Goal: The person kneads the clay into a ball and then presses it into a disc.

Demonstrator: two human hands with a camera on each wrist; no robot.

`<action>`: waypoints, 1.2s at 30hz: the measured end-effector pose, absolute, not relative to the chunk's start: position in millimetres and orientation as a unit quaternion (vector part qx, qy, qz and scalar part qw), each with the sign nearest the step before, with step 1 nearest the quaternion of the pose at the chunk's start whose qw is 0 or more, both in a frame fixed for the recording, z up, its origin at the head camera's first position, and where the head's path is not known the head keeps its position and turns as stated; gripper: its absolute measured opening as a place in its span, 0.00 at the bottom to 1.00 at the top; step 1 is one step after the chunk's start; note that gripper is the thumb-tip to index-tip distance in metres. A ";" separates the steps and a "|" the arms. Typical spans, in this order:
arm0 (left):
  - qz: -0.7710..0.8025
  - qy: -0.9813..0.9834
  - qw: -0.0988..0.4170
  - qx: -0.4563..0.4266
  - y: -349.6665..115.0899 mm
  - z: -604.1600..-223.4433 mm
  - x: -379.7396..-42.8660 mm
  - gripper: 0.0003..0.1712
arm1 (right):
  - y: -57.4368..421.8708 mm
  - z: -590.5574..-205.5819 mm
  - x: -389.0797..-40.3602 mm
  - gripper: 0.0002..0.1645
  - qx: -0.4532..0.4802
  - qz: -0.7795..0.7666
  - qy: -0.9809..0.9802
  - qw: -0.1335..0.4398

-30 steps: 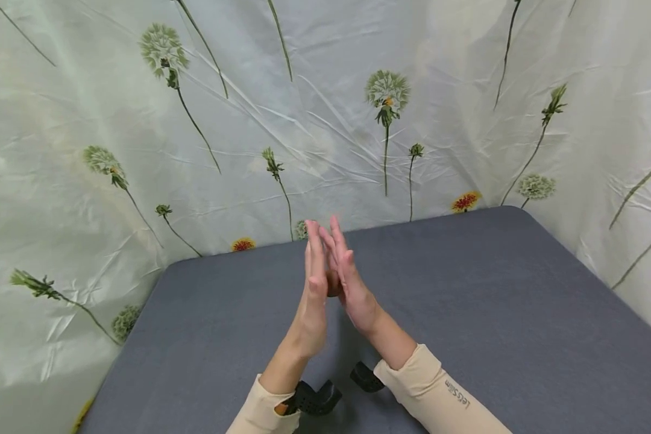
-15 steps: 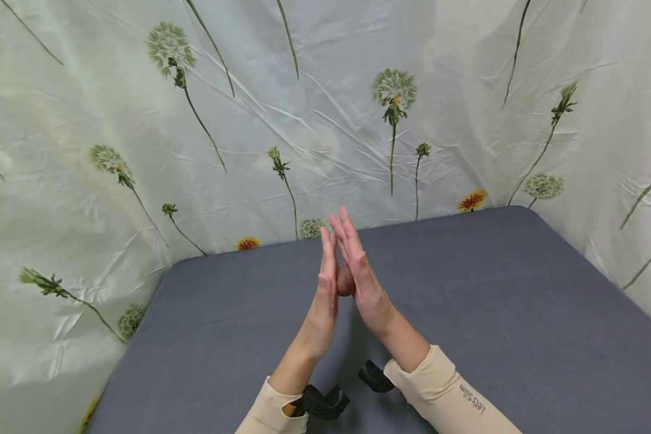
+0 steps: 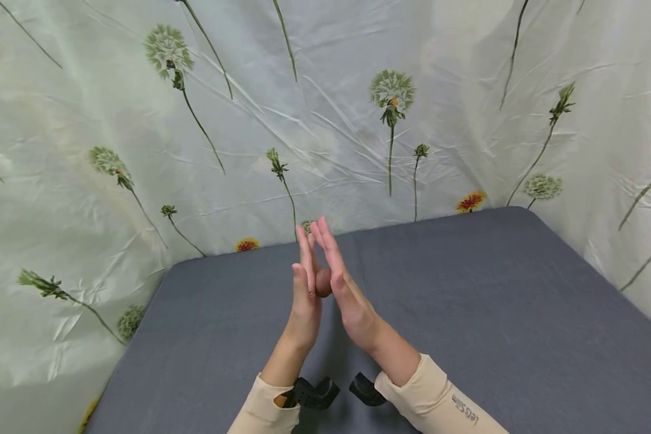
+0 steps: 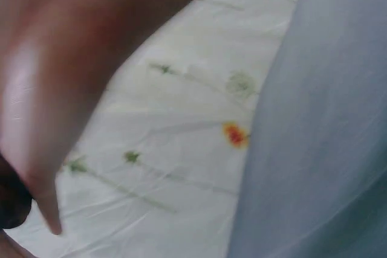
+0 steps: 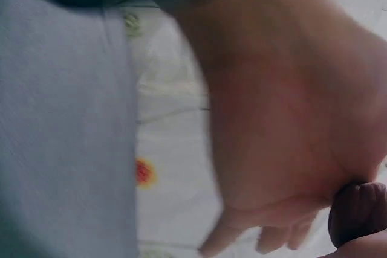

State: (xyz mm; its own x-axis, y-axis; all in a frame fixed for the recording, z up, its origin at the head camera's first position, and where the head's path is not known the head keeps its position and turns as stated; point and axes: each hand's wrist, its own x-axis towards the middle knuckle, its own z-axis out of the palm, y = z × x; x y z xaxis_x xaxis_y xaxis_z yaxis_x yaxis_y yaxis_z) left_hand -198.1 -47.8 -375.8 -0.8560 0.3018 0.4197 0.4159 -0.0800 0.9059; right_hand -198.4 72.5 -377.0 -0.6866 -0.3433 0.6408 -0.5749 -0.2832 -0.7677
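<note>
A small brown ball (image 3: 323, 283) sits between the two palms, above the table, in the head view. My left hand (image 3: 306, 301) presses it from the left with straight, upward-pointing fingers. On the other side my right hand (image 3: 355, 307) leans against it, its fingers straight too. In the right wrist view the dark brown ball (image 5: 361, 217) shows faint ridges at the palm of the right hand (image 5: 278, 131). Only a dark edge of the ball (image 4: 12, 203) appears beside the left hand (image 4: 54, 89) in the left wrist view. Its material cannot be told.
A grey padded table (image 3: 466, 313) lies beneath the hands. Behind it and at both sides hangs a pale curtain (image 3: 325, 114) printed with dandelions. Black wrist devices (image 3: 317, 395) stick out from the beige sleeves (image 3: 434, 398).
Both hands first shift right, then left again, with the ball rolling between the palms. The right palm tilts a little more now, and more of the ball shows than one second ago.
</note>
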 end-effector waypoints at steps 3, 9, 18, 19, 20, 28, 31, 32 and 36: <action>-0.673 -0.680 0.026 -0.289 -37.3 -379.6 -191.7 0.54 | 82.2 -373.1 -202.3 0.57 0.371 0.709 -0.592 0.100; -0.645 -0.696 0.074 -0.308 -37.7 -373.0 -188.5 0.54 | 82.4 -378.8 -210.2 0.62 0.356 0.736 -0.575 0.043; -0.660 -0.700 0.072 -0.262 -49.9 -375.0 -200.6 0.55 | 69.1 -377.6 -199.2 0.59 0.368 0.719 -0.588 0.054; -0.658 -0.701 0.062 -0.268 -46.0 -375.9 -198.5 0.55 | 73.4 -376.6 -201.1 0.60 0.363 0.723 -0.585 0.061; -0.654 -0.702 0.053 -0.276 -42.0 -376.5 -195.7 0.55 | 78.0 -375.2 -203.0 0.60 0.356 0.729 -0.581 0.061; -0.642 -0.702 0.066 -0.302 -42.6 -365.7 -183.2 0.54 | 80.9 -384.7 -212.6 0.62 0.340 0.752 -0.564 0.005; -0.647 -0.708 0.077 -0.273 -52.4 -363.6 -186.4 0.53 | 71.7 -386.0 -208.8 0.63 0.356 0.744 -0.566 -0.009; -0.645 -0.713 0.071 -0.266 -53.8 -364.8 -187.1 0.53 | 70.9 -384.5 -207.4 0.64 0.357 0.743 -0.566 -0.006; -0.628 -0.729 0.014 -0.273 -46.8 -373.5 -183.0 0.50 | 81.5 -374.7 -207.3 0.61 0.335 0.758 -0.559 0.025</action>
